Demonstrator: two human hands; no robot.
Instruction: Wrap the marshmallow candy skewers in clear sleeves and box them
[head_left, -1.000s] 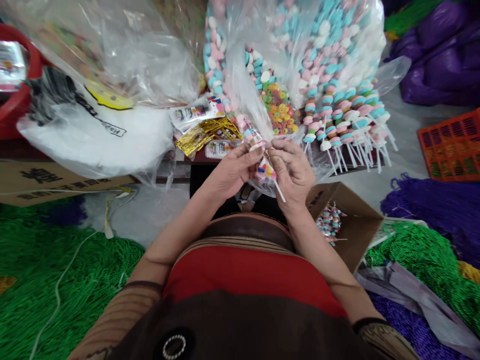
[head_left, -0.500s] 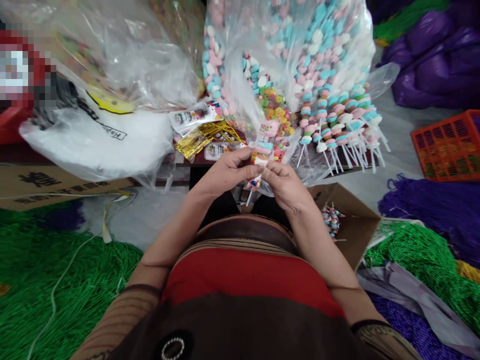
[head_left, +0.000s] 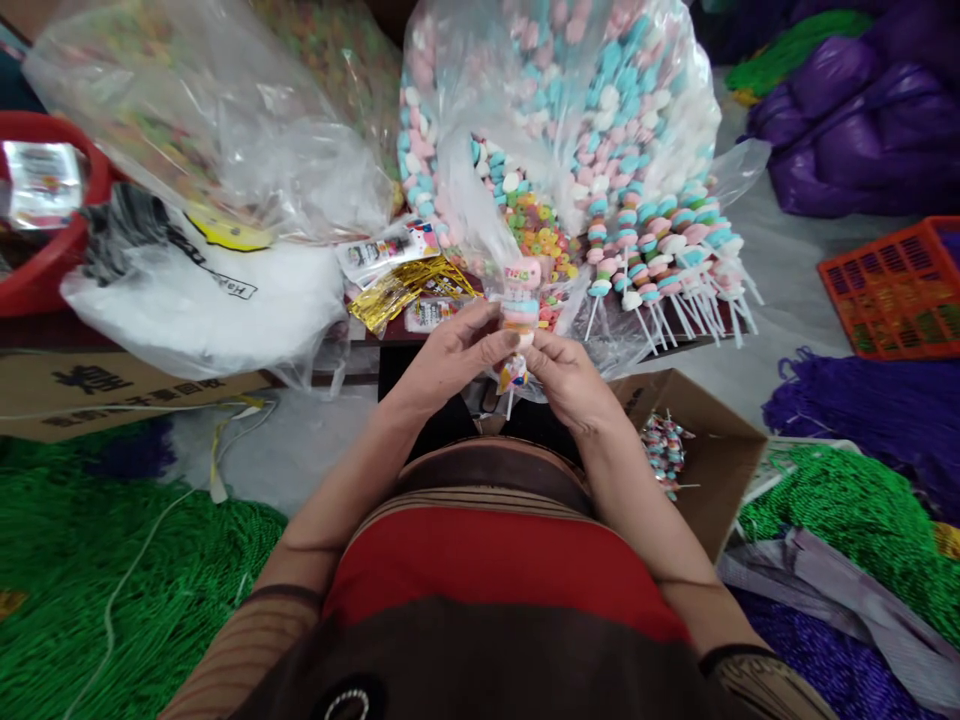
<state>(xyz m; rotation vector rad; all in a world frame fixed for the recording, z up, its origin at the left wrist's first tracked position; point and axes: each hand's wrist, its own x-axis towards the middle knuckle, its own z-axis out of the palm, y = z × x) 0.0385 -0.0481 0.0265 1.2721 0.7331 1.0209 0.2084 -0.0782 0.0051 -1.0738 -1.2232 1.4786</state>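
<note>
A candy skewer (head_left: pixel 520 302) in a printed clear wrapper stands upright between my hands over the table's front edge. Pink, blue and orange pieces show through the wrapper, and its white stick points down toward my lap. My left hand (head_left: pixel 459 352) pinches its lower part from the left with thumb and fingers. From the right, my right hand (head_left: pixel 568 376) grips the same skewer near the wrapper's bottom. Beyond my left hand lie gold twist ties (head_left: pixel 409 285) and flat printed wrappers (head_left: pixel 390 252). Ring-shaped gummies (head_left: pixel 541 228) lie in a clear bag behind the skewer.
A large bag of pink, blue and white candies (head_left: pixel 555 90) stands at the back. Unwrapped candy skewers (head_left: pixel 667 245) lie to its right. A cardboard box (head_left: pixel 716 460) with wrapped skewers is by my right arm. A red basin (head_left: pixel 97 190) and white plastic bag (head_left: pixel 217 310) are left.
The view has shifted slightly. The skewer has turned a little more upright, and its gathered wrapper bottom shows more plainly below my fingers. Both hands keep their hold.
</note>
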